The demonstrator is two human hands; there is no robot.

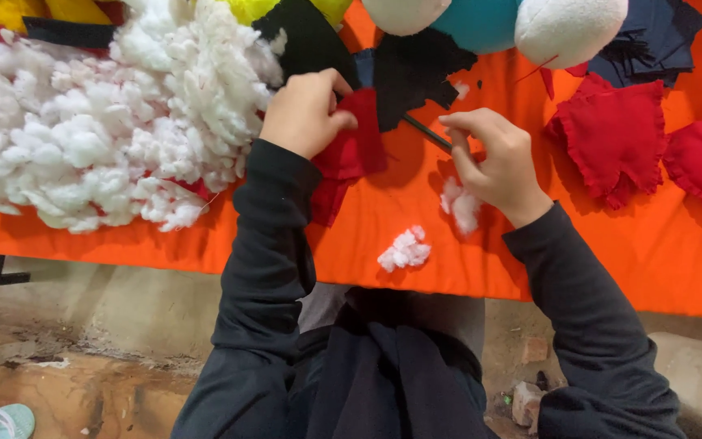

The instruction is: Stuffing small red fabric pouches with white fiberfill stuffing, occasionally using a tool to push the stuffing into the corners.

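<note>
From the head camera, looking down, the left hand (306, 114) grips a small red fabric piece (351, 154), thumb on top and fingers curled behind it, holding it above the orange cloth (611, 252) that covers the desk. The right hand (493, 162) pinches a thin dark stick (427, 133) between thumb and forefinger; the stick points toward the red fabric piece, its far end just beside it. A small tuft of white stuffing (458, 203) sits under the right palm, and another loose tuft (405, 249) lies on the orange cloth nearer the desk edge. A large heap of white stuffing (99, 122) fills the left side. Black fabric scraps (416, 69) lie beyond the hands, and two sewn red pouches (615, 138) rest to the right, well apart from the hands.
</note>
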